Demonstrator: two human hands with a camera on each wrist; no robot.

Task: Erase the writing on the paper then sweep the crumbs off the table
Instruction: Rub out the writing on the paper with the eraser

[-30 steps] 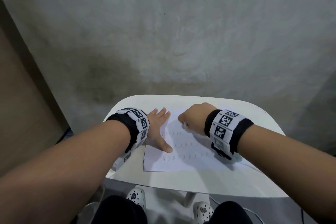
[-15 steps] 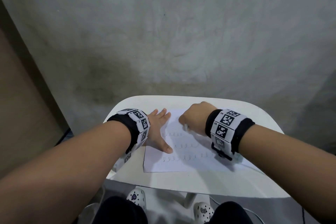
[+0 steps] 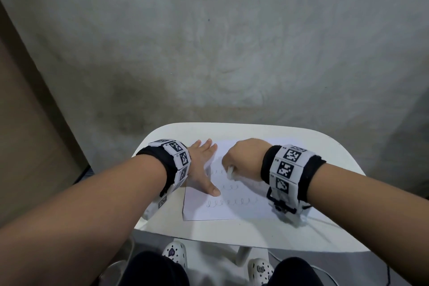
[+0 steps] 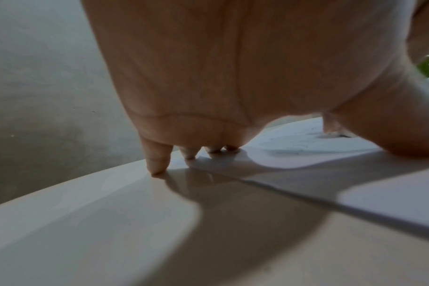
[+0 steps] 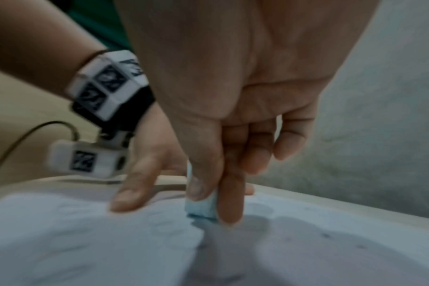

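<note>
A white sheet of paper (image 3: 222, 209) with rows of looped pencil writing (image 3: 229, 202) lies on the small white table (image 3: 290, 232). My left hand (image 3: 204, 167) lies flat with spread fingers on the sheet's left part, thumb (image 3: 214, 190) pressing the page; in the left wrist view its fingertips (image 4: 157, 166) touch the table and the paper (image 4: 392, 205). My right hand (image 3: 243, 158) pinches a small white eraser (image 3: 229, 172) and holds its end down on the top row of writing. The right wrist view shows the eraser (image 5: 203, 205) between thumb and fingers, standing on the paper (image 5: 86, 241).
The table's rounded far edge (image 3: 232, 124) stands close to a grey concrete wall (image 3: 209, 42). A cable (image 3: 325, 223) trails from my right wrist across the table. Below the near edge are my knees and white clogs (image 3: 175, 253). Tiny dark specks (image 5: 326, 236) lie on the paper.
My right hand with the eraser has slid a little to the left along the top row of writing. The left hand has stayed pressed on the paper.
</note>
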